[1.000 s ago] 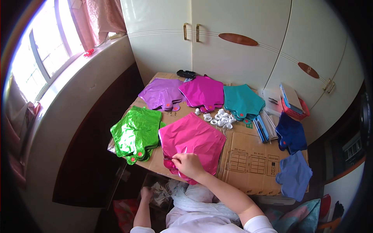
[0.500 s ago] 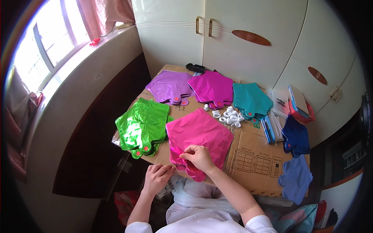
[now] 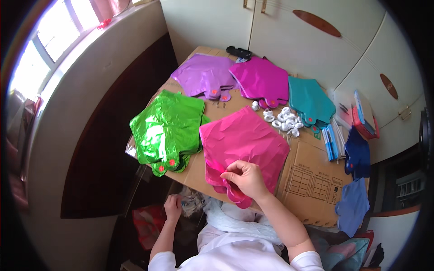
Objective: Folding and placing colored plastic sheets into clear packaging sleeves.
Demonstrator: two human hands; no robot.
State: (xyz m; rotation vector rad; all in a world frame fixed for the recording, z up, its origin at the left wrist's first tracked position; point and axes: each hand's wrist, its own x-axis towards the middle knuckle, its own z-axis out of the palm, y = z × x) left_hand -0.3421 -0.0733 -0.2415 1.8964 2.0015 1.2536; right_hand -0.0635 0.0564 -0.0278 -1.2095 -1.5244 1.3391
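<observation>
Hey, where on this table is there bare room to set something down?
Mostly the bare cardboard between the pink stack and the pale blue piece. A smaller gap lies between the pink, green and purple stacks. It's crowded farther back, where magenta and teal stacks sit behind white coils.

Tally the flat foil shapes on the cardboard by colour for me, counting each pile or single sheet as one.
Hot pink foil: 1
Green foil: 1
Lilac foil: 1
Magenta foil: 1
Teal foil: 1
Dark blue foil: 1
Pale blue foil: 1
Total: 7
</observation>
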